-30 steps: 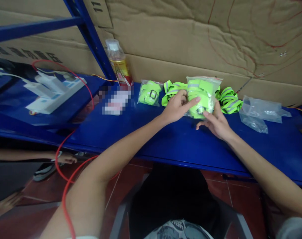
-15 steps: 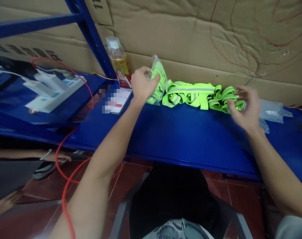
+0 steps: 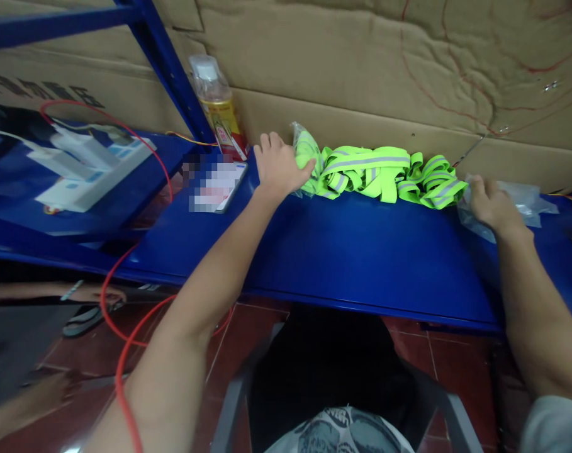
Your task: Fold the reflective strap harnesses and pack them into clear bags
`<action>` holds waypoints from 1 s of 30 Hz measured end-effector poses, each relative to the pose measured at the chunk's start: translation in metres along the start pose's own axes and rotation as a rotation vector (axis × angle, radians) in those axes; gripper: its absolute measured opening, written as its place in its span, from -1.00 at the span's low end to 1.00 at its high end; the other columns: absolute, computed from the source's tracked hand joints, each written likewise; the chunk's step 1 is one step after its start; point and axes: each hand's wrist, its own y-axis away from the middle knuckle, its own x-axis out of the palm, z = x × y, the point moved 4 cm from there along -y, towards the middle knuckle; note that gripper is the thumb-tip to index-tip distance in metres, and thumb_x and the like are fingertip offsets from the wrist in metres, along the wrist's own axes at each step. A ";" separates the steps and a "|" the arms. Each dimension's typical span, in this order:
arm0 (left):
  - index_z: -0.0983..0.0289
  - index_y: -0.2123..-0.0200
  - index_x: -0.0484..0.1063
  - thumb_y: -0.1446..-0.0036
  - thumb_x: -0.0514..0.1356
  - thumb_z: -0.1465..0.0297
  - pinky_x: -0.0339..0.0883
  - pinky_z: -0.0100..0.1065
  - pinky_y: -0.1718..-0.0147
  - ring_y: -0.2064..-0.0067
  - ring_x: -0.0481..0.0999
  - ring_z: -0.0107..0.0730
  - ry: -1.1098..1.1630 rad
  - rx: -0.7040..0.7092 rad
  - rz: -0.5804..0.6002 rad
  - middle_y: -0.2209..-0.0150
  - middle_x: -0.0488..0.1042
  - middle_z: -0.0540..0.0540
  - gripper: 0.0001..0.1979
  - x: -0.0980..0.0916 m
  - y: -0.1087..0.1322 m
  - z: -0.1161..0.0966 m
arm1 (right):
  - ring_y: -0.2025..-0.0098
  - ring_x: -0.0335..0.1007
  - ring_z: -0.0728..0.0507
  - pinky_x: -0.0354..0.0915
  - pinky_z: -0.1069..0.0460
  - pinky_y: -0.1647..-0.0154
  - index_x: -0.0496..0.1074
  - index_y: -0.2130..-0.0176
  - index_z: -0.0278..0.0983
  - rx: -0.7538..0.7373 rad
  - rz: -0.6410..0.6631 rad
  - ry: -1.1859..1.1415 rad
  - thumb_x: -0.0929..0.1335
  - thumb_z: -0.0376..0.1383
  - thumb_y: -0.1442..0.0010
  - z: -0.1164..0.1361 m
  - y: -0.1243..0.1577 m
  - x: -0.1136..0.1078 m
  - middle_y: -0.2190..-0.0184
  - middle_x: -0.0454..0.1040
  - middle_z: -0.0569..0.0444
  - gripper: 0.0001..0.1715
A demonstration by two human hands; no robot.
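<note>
My left hand (image 3: 280, 165) is open, its fingers spread, at the left side of a clear plastic packet (image 3: 308, 160) with neon-yellow webbing inside. The packet leans by the cardboard, and my thumb overlaps its edge. To its right lies a row of neon-yellow straps (image 3: 370, 170) with grey reflective stripes, loosely bundled. At the right end of the row, my right hand (image 3: 496, 204) has its fingers closed on a clear plastic bag (image 3: 472, 214). More clear bags (image 3: 526, 198) lie behind that hand. The fingertips there are partly hidden.
Cardboard (image 3: 333, 69) backs the blue table (image 3: 342, 251). A phone (image 3: 219, 185) and a wrapped bottle (image 3: 219, 107) stand left, near a blue post (image 3: 167, 69). Further left are a power strip (image 3: 97, 176) and a red cable (image 3: 107, 296). Another person's hand (image 3: 99, 292) shows low left.
My left hand has let go of the packet, which now rests by the straps, and its fingers have spread. My right hand has moved right, from the straps onto the clear bags, and closed.
</note>
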 end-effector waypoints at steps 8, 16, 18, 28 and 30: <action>0.14 -0.40 0.33 -0.27 0.17 -0.24 -0.07 0.46 -0.43 -0.51 0.04 0.46 0.070 0.120 -0.189 -0.42 0.30 0.37 -0.18 -0.004 0.004 -0.013 | -0.41 0.38 -0.41 0.27 -0.27 -0.37 0.41 -0.42 -0.33 0.049 -0.128 -0.073 0.23 -0.05 -0.52 -0.001 -0.005 -0.007 -0.28 0.52 -0.40 -0.33; 0.20 -0.08 0.54 -0.49 0.01 -0.03 0.19 0.31 -0.39 -0.32 0.40 0.26 0.070 0.568 -0.031 -0.18 0.51 0.35 -0.50 0.019 0.027 -0.057 | -0.49 0.27 -0.38 0.07 -0.38 -0.49 0.59 -0.22 -0.19 -0.188 -0.549 -0.138 0.35 0.05 -0.36 0.034 0.020 -0.029 -0.34 0.41 -0.31 -0.39; 0.22 -0.08 0.55 -0.50 0.02 0.01 0.19 0.27 -0.42 -0.30 0.42 0.23 0.054 0.588 0.001 -0.17 0.52 0.37 -0.51 0.029 0.030 -0.058 | -0.53 0.21 -0.42 -0.01 -0.47 -0.51 0.59 -0.24 -0.17 -0.102 -0.449 -0.130 0.32 0.08 -0.37 0.028 0.017 -0.024 -0.40 0.36 -0.33 -0.35; 0.33 -0.44 0.28 -0.27 0.28 -0.13 -0.14 0.39 -0.56 -0.51 0.22 0.43 0.013 0.482 0.093 -0.28 0.51 0.46 -0.12 0.041 0.030 -0.052 | -0.56 0.16 -0.45 -0.07 -0.55 -0.53 0.54 -0.30 -0.17 0.035 -0.320 -0.135 0.25 0.01 -0.40 0.029 0.020 -0.029 -0.45 0.30 -0.33 -0.35; 0.35 -0.44 0.29 -0.19 0.35 -0.10 -0.20 0.45 -0.56 -0.54 0.17 0.49 0.030 0.485 0.122 -0.26 0.54 0.48 -0.06 0.045 0.028 -0.049 | -0.62 -0.01 -0.55 -0.11 -0.61 -0.51 0.44 -0.41 -0.16 0.118 -0.191 -0.101 0.22 0.10 -0.44 0.020 0.019 -0.025 -0.54 0.14 -0.39 -0.24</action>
